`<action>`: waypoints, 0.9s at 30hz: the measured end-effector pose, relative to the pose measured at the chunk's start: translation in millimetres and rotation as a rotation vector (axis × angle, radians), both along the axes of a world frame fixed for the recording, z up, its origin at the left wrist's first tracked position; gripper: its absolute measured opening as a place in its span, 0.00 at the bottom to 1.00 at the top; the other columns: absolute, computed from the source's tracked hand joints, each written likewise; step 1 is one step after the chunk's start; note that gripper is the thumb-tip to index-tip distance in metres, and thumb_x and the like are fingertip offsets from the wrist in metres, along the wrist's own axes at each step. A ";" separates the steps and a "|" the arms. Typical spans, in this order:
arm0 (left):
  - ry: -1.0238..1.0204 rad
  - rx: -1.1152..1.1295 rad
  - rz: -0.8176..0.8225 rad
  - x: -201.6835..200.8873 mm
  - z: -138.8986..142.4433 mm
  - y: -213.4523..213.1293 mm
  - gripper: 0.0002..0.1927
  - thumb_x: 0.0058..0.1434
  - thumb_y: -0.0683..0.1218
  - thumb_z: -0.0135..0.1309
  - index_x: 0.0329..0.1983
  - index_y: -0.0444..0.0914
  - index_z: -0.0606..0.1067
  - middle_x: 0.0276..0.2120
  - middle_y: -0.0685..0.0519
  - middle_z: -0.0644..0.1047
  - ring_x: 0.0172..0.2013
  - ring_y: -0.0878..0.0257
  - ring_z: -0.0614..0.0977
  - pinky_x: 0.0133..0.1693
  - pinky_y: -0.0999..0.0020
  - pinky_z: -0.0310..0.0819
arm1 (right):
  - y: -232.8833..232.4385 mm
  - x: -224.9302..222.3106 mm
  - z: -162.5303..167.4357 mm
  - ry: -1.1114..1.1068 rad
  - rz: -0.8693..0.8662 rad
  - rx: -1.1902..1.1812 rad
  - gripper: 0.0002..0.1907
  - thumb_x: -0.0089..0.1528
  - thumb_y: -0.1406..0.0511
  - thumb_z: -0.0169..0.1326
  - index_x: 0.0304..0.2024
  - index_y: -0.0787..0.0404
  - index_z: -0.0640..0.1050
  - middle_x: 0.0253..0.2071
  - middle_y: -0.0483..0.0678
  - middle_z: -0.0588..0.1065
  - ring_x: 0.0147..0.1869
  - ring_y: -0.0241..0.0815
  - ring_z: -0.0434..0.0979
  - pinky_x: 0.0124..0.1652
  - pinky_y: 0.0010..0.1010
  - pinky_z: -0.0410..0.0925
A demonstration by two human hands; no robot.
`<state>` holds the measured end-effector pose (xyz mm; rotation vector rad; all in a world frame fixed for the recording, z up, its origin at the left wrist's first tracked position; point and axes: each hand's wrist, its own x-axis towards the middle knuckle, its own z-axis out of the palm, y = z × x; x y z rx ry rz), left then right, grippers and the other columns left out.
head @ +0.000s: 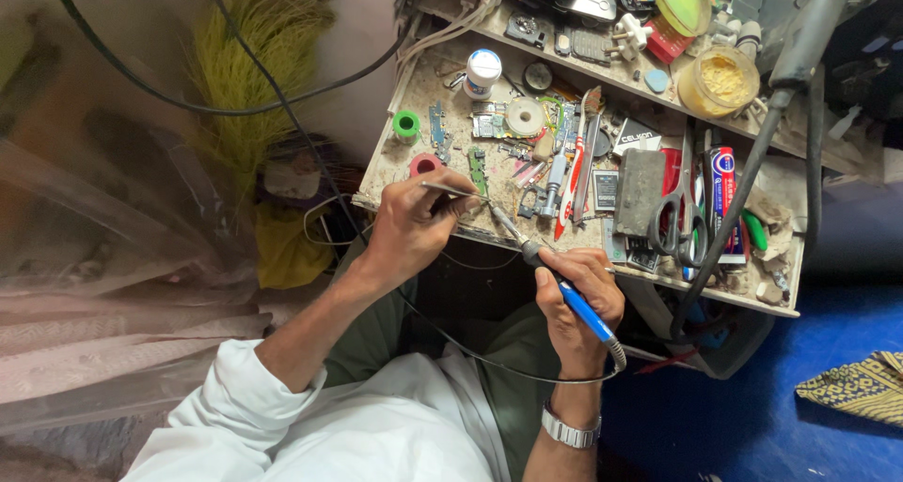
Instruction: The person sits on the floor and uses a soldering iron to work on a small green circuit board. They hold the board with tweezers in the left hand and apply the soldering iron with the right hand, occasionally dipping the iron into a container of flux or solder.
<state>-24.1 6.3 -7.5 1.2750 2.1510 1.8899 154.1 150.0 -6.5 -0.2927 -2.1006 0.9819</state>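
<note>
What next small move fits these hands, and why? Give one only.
Probably ease the soldering iron tip slightly forward and down. The right hand grips its blue handle, the tip sits near the bench edge, close to the tweezers pinched in the left hand.

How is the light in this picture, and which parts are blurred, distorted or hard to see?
Head view: even, soft light, with no harsh shadows on the cluttered workbench; the left hand, the right hand and the blue soldering iron are sharp; the clear plastic sheet at the left looks hazy with pale glare; the edges bend like a wide lens.
</note>
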 end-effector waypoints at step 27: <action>-0.067 -0.016 0.013 -0.5 0.6 2.1 0.04 0.62 0.38 0.63 0.40 0.36 0.79 0.26 0.55 0.78 0.24 0.71 0.72 0.28 0.72 0.66 | 12.9 25.1 -21.6 0.409 -0.036 -0.652 0.13 0.65 0.65 0.56 0.45 0.72 0.80 0.43 0.52 0.78 0.46 0.43 0.78 0.51 0.32 0.72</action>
